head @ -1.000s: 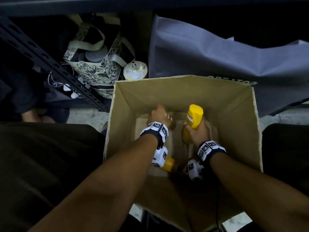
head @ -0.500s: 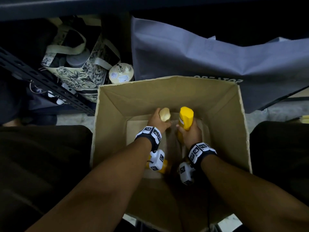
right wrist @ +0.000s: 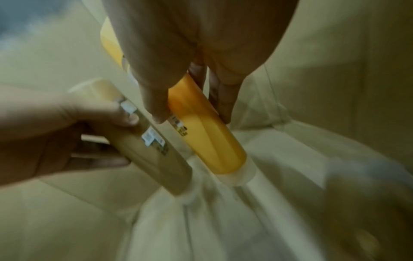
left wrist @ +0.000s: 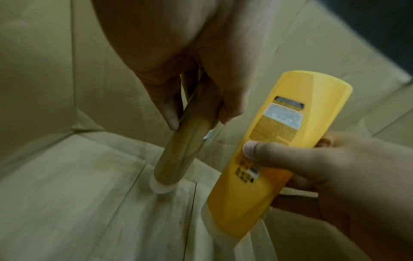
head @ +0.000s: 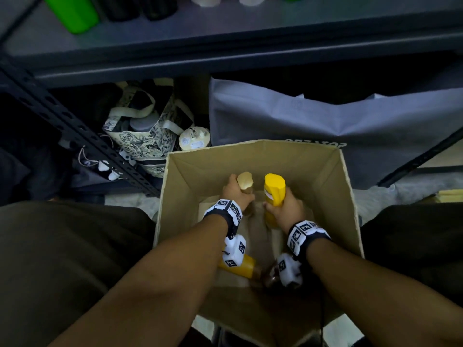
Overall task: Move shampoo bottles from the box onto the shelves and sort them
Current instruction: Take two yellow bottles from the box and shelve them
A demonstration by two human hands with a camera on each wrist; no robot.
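Both hands down inside the cardboard box (head: 335,186). Left hand (head: 234,192) wraps its fingers (left wrist: 170,113) round a tan bottle (head: 245,181), gripped about mid-body; bottle stands near upright, pale cap end pointing down at the box floor, flat base up. Right hand (head: 288,209) grips a yellow bottle (head: 274,190) the same way, thumb (left wrist: 263,151) pressed across the back label, remaining fingers curled behind. Cap end down as well. Cannot tell from the wrist views whether either cap touches the floor or sits just above it. The two bottles stand just beside each other, close but apart, in the far half of the box.

Lower in the box, near the person's wrists: another yellow bottle (head: 240,267) lying on its side under the left wrist, and a dark brownish object (head: 271,278) next to it, too dim to identify.

Beyond the box: grey fabric bag (head: 325,121), a patterned tote (head: 145,136), a black perforated shelf upright (head: 75,131). Grey shelf (head: 225,28) above carries a green bottle (head: 72,13) and several dark ones.
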